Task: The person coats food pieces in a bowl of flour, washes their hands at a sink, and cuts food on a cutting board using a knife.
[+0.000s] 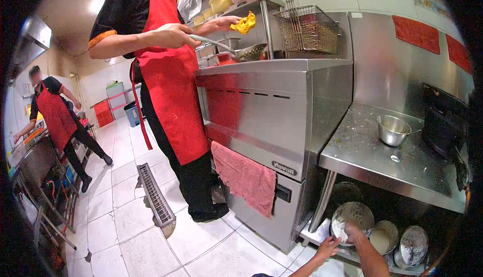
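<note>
Both hands reach down to the lower shelf at the bottom right. My left hand point(328, 247) is at the near left edge of a round metal pan point(358, 213), its fingers curled beside a white item point(339, 230). My right hand point(354, 233) is over the pan's front part, fingers bent down and close to the same white item. Both hands look closed, but what each holds is too small to make out. A bowl with pale contents point(381, 240) and another whitish round container point(413, 246) stand to the right.
Above the shelf is a steel table point(337, 153) with a metal bowl point(394, 130). A steel fryer cabinet point(256, 121) with a pink towel point(246, 176) stands left. Beside it, a person in a red apron point(168, 96) holds a skimmer point(221, 43) and yellow item point(244, 23). Another person point(58, 111) is far left.
</note>
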Demonstrator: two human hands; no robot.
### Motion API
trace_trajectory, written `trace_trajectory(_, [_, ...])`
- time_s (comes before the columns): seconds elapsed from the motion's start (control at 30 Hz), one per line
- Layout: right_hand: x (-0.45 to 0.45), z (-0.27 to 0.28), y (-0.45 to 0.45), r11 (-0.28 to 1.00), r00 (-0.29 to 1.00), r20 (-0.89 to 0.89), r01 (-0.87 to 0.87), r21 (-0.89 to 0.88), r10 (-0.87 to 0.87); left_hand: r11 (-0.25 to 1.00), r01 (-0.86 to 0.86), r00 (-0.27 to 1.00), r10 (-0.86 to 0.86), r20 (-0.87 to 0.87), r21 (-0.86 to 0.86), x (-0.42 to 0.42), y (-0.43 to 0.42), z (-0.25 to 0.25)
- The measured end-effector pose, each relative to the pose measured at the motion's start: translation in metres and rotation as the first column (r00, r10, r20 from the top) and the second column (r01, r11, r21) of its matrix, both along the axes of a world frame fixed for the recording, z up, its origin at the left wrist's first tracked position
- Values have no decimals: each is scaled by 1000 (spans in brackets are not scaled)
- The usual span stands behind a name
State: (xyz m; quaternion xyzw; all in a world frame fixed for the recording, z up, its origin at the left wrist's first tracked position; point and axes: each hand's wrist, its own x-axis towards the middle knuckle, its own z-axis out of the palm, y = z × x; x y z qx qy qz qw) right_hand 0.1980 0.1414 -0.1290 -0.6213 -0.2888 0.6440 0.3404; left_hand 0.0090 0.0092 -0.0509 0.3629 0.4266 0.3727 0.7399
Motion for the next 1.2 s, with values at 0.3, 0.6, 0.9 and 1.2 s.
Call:
trace_trajectory(0.3, [-15,72,-37,967,706,705,-133,216,-60,999,33,999,-33,14,-25,-2,2,-7])
trace_trajectory(0.6, [-21,90,-43,951,951,-207,266,158,-232,1000,0,1000,-1,-16,-14,1,0,-3])
trace_trajectory(0.9, [-14,64,-10,924,974,141,117,364,-179,999,51,999,-51,16,5,-4,-2,6])
trace_trajectory(1.2, [-39,142,-60,867,351,920,-497,27,173,995,32,996,-24,-88,94,-13,-9,30])
